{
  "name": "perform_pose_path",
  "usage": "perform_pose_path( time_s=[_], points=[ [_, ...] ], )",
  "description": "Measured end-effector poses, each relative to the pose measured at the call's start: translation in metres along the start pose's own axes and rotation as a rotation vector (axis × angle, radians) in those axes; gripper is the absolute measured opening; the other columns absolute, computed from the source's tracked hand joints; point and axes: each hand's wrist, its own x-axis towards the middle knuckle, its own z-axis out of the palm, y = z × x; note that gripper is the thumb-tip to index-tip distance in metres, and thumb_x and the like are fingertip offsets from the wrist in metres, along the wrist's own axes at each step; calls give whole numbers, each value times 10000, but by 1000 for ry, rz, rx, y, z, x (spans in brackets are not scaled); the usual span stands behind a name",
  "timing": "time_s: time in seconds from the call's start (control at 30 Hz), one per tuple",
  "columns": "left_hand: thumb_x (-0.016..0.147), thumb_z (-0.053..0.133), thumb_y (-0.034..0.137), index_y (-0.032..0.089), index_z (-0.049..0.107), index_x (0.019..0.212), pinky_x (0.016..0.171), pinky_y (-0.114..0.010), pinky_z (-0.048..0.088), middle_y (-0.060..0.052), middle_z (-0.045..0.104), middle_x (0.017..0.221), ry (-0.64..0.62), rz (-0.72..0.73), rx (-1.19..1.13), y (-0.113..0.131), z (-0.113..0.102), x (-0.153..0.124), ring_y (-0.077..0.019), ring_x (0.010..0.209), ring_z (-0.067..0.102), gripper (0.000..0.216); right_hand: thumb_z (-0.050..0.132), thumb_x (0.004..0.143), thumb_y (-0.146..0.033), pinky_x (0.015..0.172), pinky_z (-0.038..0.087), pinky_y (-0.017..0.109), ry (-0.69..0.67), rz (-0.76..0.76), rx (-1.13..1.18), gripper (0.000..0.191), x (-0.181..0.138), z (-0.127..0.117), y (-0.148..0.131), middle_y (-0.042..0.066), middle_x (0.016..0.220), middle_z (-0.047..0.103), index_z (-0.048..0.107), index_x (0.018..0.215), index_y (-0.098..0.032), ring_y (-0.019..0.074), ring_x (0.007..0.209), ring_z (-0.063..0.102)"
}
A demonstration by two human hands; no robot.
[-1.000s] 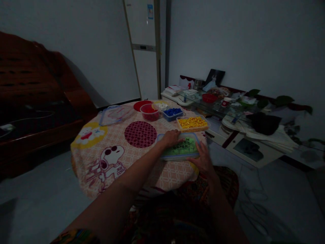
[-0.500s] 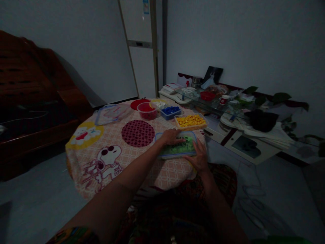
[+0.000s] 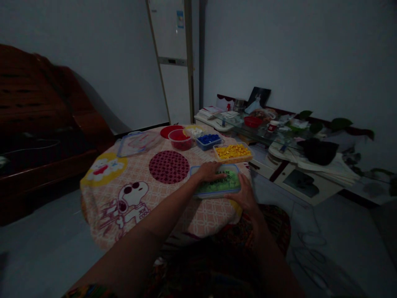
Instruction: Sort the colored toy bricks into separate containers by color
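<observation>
We seem to be pressing shut the lidded, green-filled box (image 3: 216, 189) at the tabletop's (image 3: 201, 217) near right, left hand (image 3: 208, 171) laid across with fingers extended, right hand's (image 3: 244, 193) fingers spread around its end, which likely calls for even pressure

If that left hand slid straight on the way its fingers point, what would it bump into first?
Probably the right hand, at the far end of the blue-rimmed box with green contents. The left hand lies on that box; exact depth is hard to judge.
</observation>
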Motion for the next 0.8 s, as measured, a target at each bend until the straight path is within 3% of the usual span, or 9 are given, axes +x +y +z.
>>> perform_pose_path(
  time_s=[0.23, 0.4, 0.6, 0.8],
  points=[
    [905, 482, 647, 192, 452, 1446, 1026, -377, 430, -156, 572, 1416, 12, -8, -58, 3, -5, 1, -305, 1260, 575, 708, 812, 578, -685, 1146, 350, 574, -29, -14, 7, 1099, 6, -7, 4, 198, 1524, 406, 440, 1477, -175, 398, 1420, 374],
    [924, 540, 513, 191, 493, 1418, 1153, -412, 336, -149, 516, 1488, 115, -62, -94, -21, -5, -14, -283, 1353, 506, 591, 802, 587, -684, 1145, 361, 568, -98, 42, -5, 1091, 9, -13, 3, 214, 1506, 430, 449, 1468, -145, 403, 1409, 395],
    [924, 552, 391, 144, 500, 1417, 1167, -408, 364, -169, 506, 1491, 338, -342, -252, -47, 23, -46, -264, 1395, 461, 554, 816, 580, -664, 1151, 374, 529, -87, 37, 20, 1081, 9, -17, 0, 199, 1496, 453, 462, 1461, -147, 383, 1392, 430],
    [899, 555, 357, 178, 590, 1345, 1146, -402, 394, -117, 564, 1440, 480, -256, -624, -47, 38, -54, -252, 1340, 510, 482, 845, 523, -656, 1142, 385, 525, -63, 76, 57, 1095, 10, -18, -3, 214, 1469, 490, 519, 1425, -126, 393, 1369, 456]
  ],
)
